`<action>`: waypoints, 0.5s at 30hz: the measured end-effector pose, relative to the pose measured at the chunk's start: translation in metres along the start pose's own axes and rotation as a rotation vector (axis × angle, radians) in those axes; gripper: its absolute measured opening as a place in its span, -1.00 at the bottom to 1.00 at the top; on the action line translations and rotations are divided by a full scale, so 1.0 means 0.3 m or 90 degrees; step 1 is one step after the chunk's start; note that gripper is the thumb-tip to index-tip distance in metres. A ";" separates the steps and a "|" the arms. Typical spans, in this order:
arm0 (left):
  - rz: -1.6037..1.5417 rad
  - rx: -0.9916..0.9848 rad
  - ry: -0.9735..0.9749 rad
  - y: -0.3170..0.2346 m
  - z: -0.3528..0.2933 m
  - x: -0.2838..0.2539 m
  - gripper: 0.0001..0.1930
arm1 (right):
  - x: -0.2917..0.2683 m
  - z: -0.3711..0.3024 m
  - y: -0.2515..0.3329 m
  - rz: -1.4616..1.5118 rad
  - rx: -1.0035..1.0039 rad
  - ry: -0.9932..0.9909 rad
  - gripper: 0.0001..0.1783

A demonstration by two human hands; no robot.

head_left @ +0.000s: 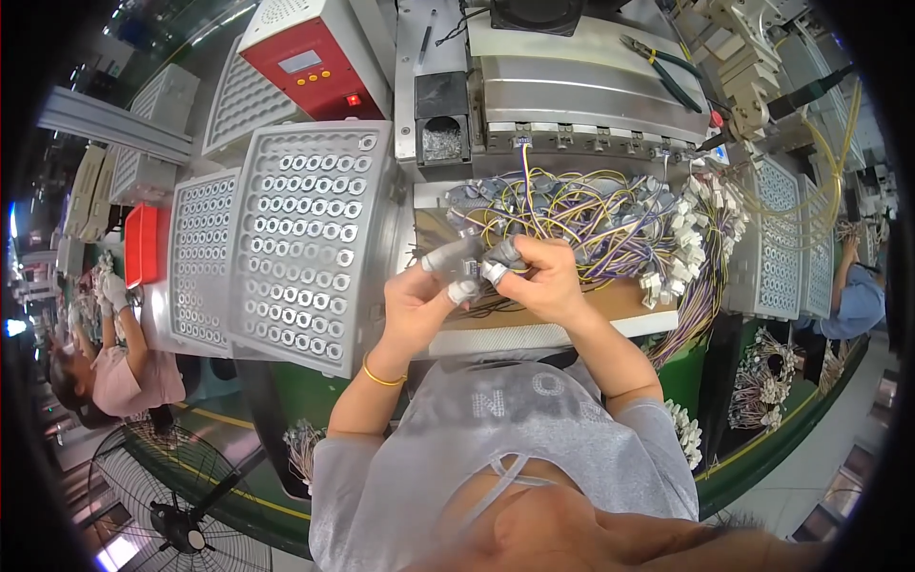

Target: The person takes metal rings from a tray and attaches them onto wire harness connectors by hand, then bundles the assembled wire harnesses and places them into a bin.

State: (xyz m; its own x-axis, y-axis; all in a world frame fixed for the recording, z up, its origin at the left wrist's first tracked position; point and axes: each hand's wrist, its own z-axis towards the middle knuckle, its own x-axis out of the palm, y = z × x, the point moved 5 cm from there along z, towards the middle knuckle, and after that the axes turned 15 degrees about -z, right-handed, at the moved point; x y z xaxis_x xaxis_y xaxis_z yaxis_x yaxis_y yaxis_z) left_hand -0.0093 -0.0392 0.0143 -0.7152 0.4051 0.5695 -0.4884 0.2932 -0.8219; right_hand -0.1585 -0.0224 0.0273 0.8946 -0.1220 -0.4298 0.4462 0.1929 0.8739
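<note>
My left hand (419,300) and my right hand (548,281) meet in front of the wire heap, with pale coverings on several fingertips. Both are closed in a pinch around a small grey connector (471,268); its details are mostly hidden by my fingers. Just beyond lies a tangled heap of purple, yellow and white wires (581,224), with white plugs (688,229) gathered at its right side. The heap rests on a brown board with a white front edge (534,337). One wire pair rises to a small connector (522,141) seated on the metal fixture (581,91).
A light grey tray of metal rings (303,238) stands at left, a second tray (202,257) beside it. Behind them is a red-fronted control box (310,67). Pliers (667,71) lie on the fixture. Co-workers sit at far left (124,377) and right (853,300); a fan (176,510) stands lower left.
</note>
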 end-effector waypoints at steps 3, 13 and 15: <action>0.031 0.048 0.018 -0.008 -0.006 0.011 -0.59 | -0.013 -0.004 -0.012 -0.029 -0.020 0.008 -0.91; 0.184 0.120 0.016 -0.024 0.000 0.032 -0.70 | -0.019 0.016 0.047 -0.123 -0.068 0.089 -0.95; 0.085 0.051 -0.041 0.009 0.008 0.008 -0.74 | 0.016 0.008 0.009 -0.061 0.015 0.103 -0.97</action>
State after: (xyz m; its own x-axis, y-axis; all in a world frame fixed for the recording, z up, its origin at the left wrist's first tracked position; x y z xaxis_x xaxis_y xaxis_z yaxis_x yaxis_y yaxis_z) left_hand -0.0136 -0.0395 0.0133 -0.8059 0.3781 0.4557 -0.4235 0.1699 -0.8899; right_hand -0.1532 -0.0249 0.0281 0.8413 0.0205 -0.5402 0.5302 0.1645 0.8318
